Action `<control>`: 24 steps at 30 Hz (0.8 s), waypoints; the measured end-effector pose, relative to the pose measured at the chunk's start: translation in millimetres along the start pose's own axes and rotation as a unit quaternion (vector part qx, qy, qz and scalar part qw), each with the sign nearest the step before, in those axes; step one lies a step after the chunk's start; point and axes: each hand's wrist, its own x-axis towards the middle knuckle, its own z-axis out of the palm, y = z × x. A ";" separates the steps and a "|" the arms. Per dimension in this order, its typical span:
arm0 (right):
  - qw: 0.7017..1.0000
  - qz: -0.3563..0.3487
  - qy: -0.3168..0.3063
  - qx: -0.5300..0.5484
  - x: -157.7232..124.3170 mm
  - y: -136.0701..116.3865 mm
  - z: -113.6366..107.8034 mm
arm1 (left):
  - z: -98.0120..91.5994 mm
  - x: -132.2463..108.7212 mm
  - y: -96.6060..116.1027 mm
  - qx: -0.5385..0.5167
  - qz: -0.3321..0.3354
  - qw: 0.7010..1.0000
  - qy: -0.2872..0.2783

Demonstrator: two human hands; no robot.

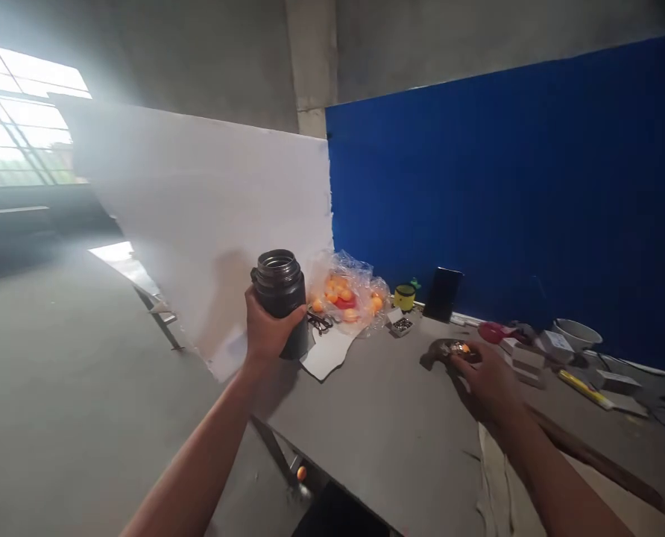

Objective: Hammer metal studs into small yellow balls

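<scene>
My left hand (273, 328) is wrapped round a black thermos bottle (279, 276), upright above the table's left end. Its mouth is uncovered, showing a metal rim. On the right, my right hand (486, 377) is closed with bent fingers at the head of a claw hammer (436, 353). A small shiny thing with an orange spot (456, 348) shows at my fingertips, too small to name. The hammer's wooden handle (595, 455) runs under my forearm toward the lower right. Beyond the bottle lies a clear plastic bag (355, 272) with several orange balls or fruits.
The grey table (382, 418) holds a white sheet (332, 350), a small open box (400, 324), a yellow tape measure (405, 297) and a dark tablet (443, 294). Small boxes (525, 356), a bowl (577, 333) and a yellow cutter (584, 389) lie right. Blue and white panels stand behind.
</scene>
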 end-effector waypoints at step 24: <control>0.993 -0.096 0.020 0.064 -6.1 -19.7 8.6 | -17.6 -67.6 -28.6 0.125 0.064 0.985 -0.097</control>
